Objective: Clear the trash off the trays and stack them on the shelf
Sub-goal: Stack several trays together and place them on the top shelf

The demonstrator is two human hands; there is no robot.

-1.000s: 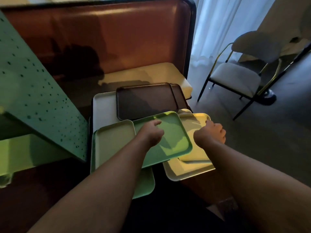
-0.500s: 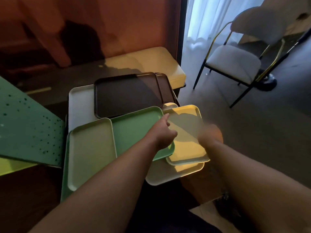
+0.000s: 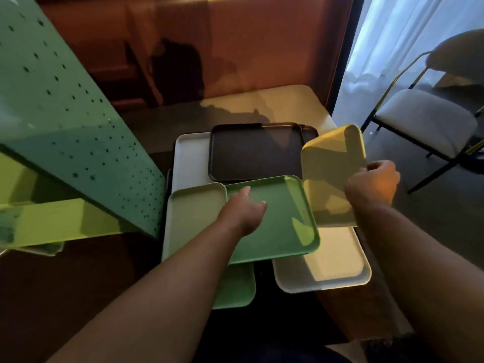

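Note:
Several trays lie overlapping on a low surface. My right hand grips the right edge of a yellow tray and holds it tilted up, its far end raised. My left hand rests flat, fingers apart, on a green tray. Left of it lies a pale green tray. Behind them a dark brown tray lies on a white tray. A cream tray lies under the yellow one. No trash shows on the trays.
A green perforated panel leans at the left over a yellow-green surface. A brown wall stands behind. A cushioned chair with a dark metal frame stands at the right by a white curtain.
My right hand has taken hold of the yellow tray and tipped it up off the cream tray. My left hand has slid left onto the middle of the green tray.

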